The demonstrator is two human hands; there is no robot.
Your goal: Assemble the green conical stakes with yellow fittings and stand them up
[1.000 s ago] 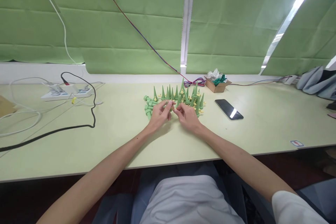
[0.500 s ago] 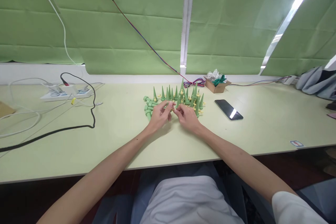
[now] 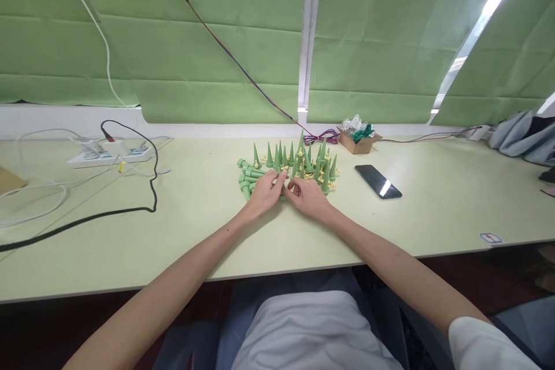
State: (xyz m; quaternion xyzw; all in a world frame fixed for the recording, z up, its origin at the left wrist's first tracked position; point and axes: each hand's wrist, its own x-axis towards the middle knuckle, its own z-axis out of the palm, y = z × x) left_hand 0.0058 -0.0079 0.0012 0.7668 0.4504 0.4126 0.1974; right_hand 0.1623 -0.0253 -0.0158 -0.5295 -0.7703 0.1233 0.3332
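Note:
Several green cone-shaped spikes (image 3: 326,176) with small yellow parts stand upright on the pale table, behind and right of my hands. More green pieces (image 3: 245,188) lie on their sides at the left of the group. My left hand (image 3: 266,191) is closed at the front of the group, next to the lying pieces, and a bit of green shows beneath its fingers. My right hand (image 3: 307,195) has its fingers curled together, its fingertips meeting those of my left hand. Whatever the fingertips hold is too small and hidden to name.
A black phone (image 3: 378,181) lies to the right. Behind it sits a small cardboard box (image 3: 358,143) with crumpled plastic, beside coiled wires (image 3: 321,137). A power strip (image 3: 110,155) with white and black cables is at the left. The table's front edge (image 3: 277,273) runs below my forearms.
Both hands have lowered slightly towards the table. My right hand has shifted a little left at the fingertips, and a green piece now shows below them.

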